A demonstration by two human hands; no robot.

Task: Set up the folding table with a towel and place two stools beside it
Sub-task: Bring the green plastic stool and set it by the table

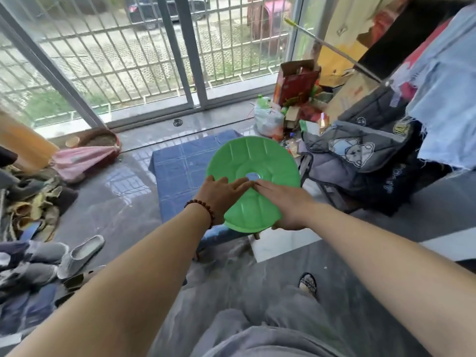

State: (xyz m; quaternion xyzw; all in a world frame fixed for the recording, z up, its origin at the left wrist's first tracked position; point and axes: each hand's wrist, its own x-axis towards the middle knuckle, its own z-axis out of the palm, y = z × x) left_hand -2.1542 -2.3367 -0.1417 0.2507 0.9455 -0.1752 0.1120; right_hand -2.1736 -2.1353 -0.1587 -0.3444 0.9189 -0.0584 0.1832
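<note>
A round green plastic stool (253, 161) with a hole in the middle of its seat is held in front of me, seat facing up. My left hand (222, 194) grips its near-left rim, fingers lying across the seat. On the near-right rim, my right hand (286, 206) holds it the same way. Below and behind the stool stands the low folding table, covered by a blue checked towel (177, 171). A table leg shows under the stool's near edge. The stool's own legs are hidden. No second stool is in view.
A glass sliding door with bars (144, 60) closes off the far side. Shoes and slippers (51, 256) pile up on the left. At the right are a folded grey stroller (365, 161), bags and boxes (288, 99). A pink cloth (82, 159) lies at far left.
</note>
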